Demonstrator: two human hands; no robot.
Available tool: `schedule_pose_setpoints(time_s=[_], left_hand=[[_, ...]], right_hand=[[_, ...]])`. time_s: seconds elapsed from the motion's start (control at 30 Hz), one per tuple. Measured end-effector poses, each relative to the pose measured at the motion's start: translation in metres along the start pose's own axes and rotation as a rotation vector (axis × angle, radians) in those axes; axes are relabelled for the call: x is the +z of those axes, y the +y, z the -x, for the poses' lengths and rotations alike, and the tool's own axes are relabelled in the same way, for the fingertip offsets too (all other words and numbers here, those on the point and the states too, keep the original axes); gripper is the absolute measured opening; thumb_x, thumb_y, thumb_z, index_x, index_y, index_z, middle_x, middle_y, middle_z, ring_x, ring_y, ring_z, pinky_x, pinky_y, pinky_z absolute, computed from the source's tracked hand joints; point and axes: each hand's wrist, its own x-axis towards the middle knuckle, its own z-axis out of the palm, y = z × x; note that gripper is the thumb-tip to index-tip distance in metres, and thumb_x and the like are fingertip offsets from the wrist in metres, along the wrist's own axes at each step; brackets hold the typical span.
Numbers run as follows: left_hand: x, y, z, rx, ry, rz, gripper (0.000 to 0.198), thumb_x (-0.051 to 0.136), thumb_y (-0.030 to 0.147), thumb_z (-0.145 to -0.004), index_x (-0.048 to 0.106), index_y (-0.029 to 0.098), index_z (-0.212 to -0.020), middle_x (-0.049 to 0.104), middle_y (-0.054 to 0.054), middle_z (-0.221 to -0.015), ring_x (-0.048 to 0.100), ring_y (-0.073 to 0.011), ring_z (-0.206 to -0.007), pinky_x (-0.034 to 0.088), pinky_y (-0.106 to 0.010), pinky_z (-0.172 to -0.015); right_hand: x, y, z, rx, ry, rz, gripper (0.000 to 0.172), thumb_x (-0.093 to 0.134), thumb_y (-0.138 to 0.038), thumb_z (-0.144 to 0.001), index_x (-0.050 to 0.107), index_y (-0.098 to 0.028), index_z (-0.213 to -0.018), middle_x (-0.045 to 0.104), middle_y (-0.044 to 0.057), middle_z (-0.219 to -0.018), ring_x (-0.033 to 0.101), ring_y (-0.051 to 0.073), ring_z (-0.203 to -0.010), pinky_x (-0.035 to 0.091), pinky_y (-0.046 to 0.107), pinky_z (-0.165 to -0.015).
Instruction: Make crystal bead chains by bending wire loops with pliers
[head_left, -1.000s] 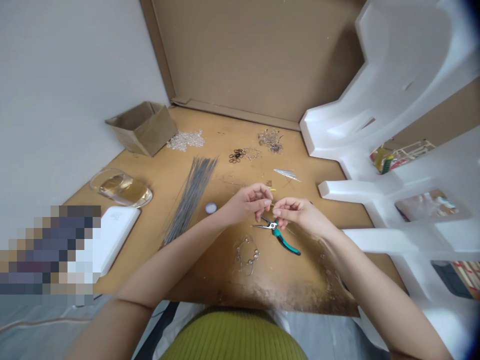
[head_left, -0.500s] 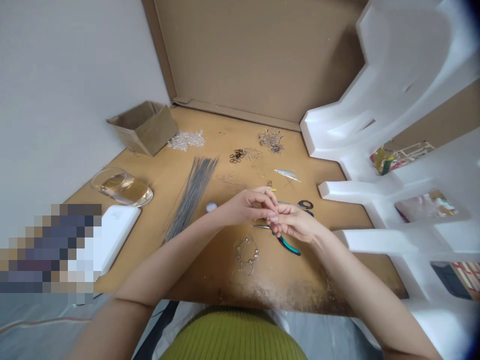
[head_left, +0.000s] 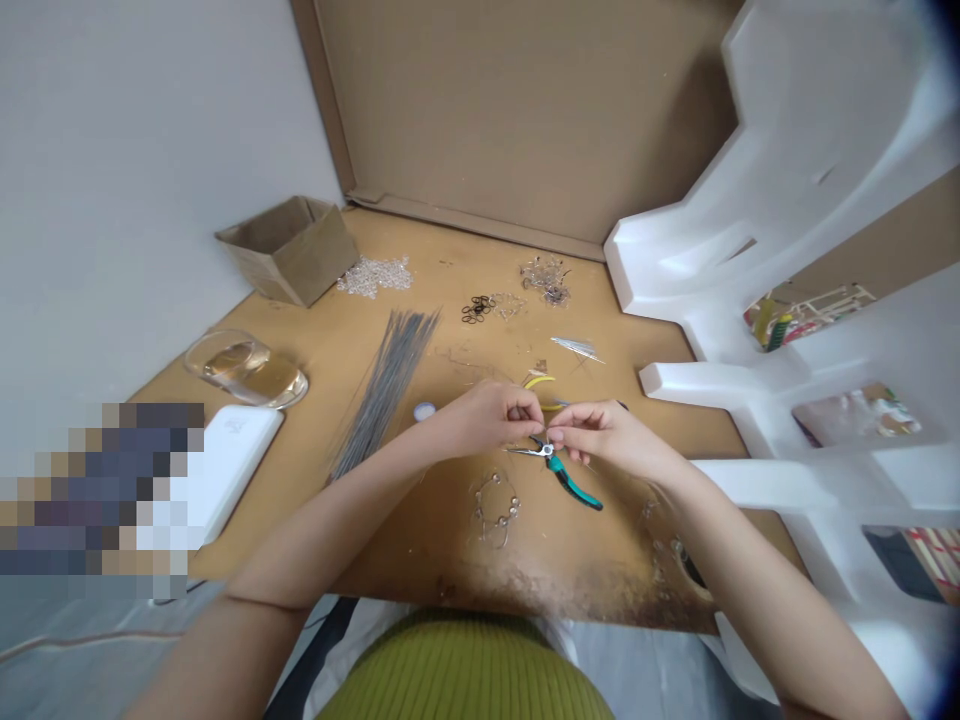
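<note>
My left hand (head_left: 510, 414) is closed in a pinch above the middle of the table. Just to its right, my right hand (head_left: 592, 430) pinches too, the fingertips of both hands nearly meeting. What they hold is too small to make out. Below the fingertips lie long-nose pliers (head_left: 576, 487) with teal and black handles. A yellow-handled tool (head_left: 540, 381) shows partly behind the hands. Nearer the table's front edge rests a wire ring strung with clear beads (head_left: 496, 510). A small round white lid (head_left: 424, 411) lies by my left wrist.
A bundle of grey wires (head_left: 390, 390) lies left of my hands. Further back are clear beads (head_left: 375, 276), black rings (head_left: 475, 309), small metal pieces (head_left: 546, 279) and silver pins (head_left: 576, 348). A cardboard box (head_left: 289, 255), a glass (head_left: 251, 370) and a white power bank (head_left: 244, 450) line the left.
My hands have drawn slightly apart; their fingertips were overlapping before. More of the pliers and the yellow-handled tool now shows. My right hand covers more of the black handle loops behind it.
</note>
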Motion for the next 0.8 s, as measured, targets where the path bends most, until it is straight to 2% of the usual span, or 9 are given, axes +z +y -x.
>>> schedule_pose_setpoints(time_s=[0.13,0.27,0.37,0.5,0.57,0.7,0.8], left_hand=[[0.002,0.002,0.001,-0.008,0.038,-0.016,0.016,0.055,0.026,-0.079,0.067,0.015,-0.077,0.064,0.001,-0.067,0.054,-0.0081,-0.06,0.035,-0.019,-0.055],[0.003,0.003,0.003,-0.047,0.041,0.053,0.016,0.055,0.027,-0.08,0.065,0.015,-0.076,0.062,0.002,-0.061,0.052,-0.0069,-0.052,0.036,-0.018,-0.051],[0.001,0.008,0.004,-0.113,0.002,0.182,0.016,0.055,0.028,-0.079,0.063,0.014,-0.078,0.057,0.003,-0.054,0.051,-0.0061,-0.045,0.038,-0.017,-0.047],[-0.001,0.013,0.004,-0.162,-0.064,0.426,0.014,0.058,0.026,-0.077,0.059,0.013,-0.077,0.059,0.002,-0.057,0.053,-0.0063,-0.046,0.044,-0.018,-0.047],[-0.001,0.012,0.003,-0.162,-0.077,0.474,0.014,0.059,0.026,-0.076,0.058,0.012,-0.077,0.059,0.002,-0.058,0.053,-0.0063,-0.045,0.045,-0.019,-0.047],[0.0,0.007,0.001,-0.146,-0.056,0.471,0.014,0.058,0.026,-0.077,0.056,0.013,-0.078,0.055,0.004,-0.055,0.049,-0.0049,-0.042,0.041,-0.017,-0.043],[0.002,0.003,-0.001,-0.124,-0.041,0.496,0.014,0.057,0.027,-0.08,0.053,0.013,-0.078,0.055,0.004,-0.056,0.046,-0.0037,-0.041,0.037,-0.015,-0.041]], right_hand=[[0.001,-0.002,-0.001,0.004,-0.022,-0.051,0.021,0.067,-0.036,-0.073,0.067,-0.015,-0.076,0.064,0.001,-0.069,0.051,0.006,-0.054,0.041,0.021,-0.052],[0.0,-0.002,-0.001,0.001,-0.025,-0.046,0.02,0.068,-0.035,-0.072,0.066,-0.015,-0.074,0.06,-0.001,-0.062,0.05,0.006,-0.053,0.041,0.02,-0.051],[0.0,-0.002,0.0,0.011,-0.031,-0.003,0.019,0.067,-0.033,-0.072,0.066,-0.015,-0.078,0.059,-0.002,-0.06,0.05,0.007,-0.051,0.042,0.021,-0.051],[0.002,-0.002,0.0,-0.026,-0.005,0.047,0.014,0.065,-0.028,-0.071,0.062,-0.016,-0.078,0.062,-0.001,-0.065,0.051,0.007,-0.052,0.04,0.021,-0.049],[0.004,-0.001,0.0,-0.051,0.022,0.088,0.013,0.063,-0.028,-0.071,0.061,-0.017,-0.077,0.062,-0.001,-0.065,0.052,0.008,-0.053,0.04,0.021,-0.049],[0.008,0.0,0.0,-0.077,0.076,0.136,0.013,0.06,-0.03,-0.073,0.061,-0.017,-0.078,0.063,0.0,-0.066,0.055,0.01,-0.054,0.043,0.024,-0.053],[0.01,-0.001,0.0,-0.093,0.12,0.171,0.016,0.061,-0.034,-0.074,0.061,-0.017,-0.075,0.059,-0.002,-0.059,0.053,0.01,-0.051,0.042,0.024,-0.052]])
